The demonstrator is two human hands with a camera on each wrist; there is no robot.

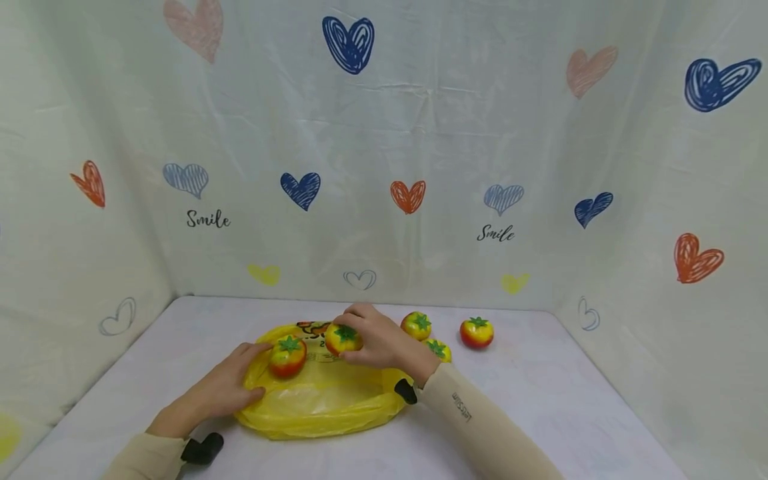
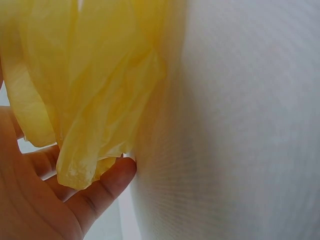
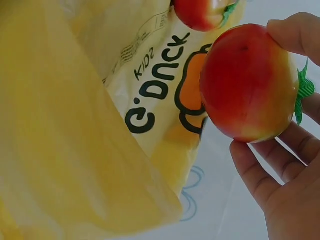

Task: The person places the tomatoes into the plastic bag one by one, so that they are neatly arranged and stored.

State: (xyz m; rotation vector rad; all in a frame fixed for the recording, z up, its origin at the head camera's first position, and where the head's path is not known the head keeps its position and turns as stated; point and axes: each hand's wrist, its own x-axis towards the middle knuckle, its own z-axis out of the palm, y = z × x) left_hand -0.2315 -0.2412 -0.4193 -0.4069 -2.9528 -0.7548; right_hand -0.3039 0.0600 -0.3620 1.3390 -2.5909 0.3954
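A yellow plastic bag (image 1: pixel 324 423) lies spread on the table, its rim forming a rough oval. At its left edge my left hand (image 1: pixel 225 383) touches the plastic with fingers and thumb apart; in the left wrist view the fingers rest against the crumpled bag side (image 2: pixel 100 75). My right hand (image 1: pixel 378 337) holds a red-and-yellow toy tomato (image 3: pixel 245 85) with a green leafy top, gripping it between thumb and fingers over the bag's far part. Another toy tomato (image 1: pixel 287 357) sits within the bag's outline, close to my left fingertips.
Beyond my right forearm are more toy tomatoes, one (image 1: pixel 416 325) behind the wrist and one (image 1: pixel 438 349) partly hidden by it. Farther right stands a single tomato (image 1: pixel 477 333). A white curtain (image 1: pixel 384 147) printed with hearts surrounds the white table (image 1: pixel 570 407).
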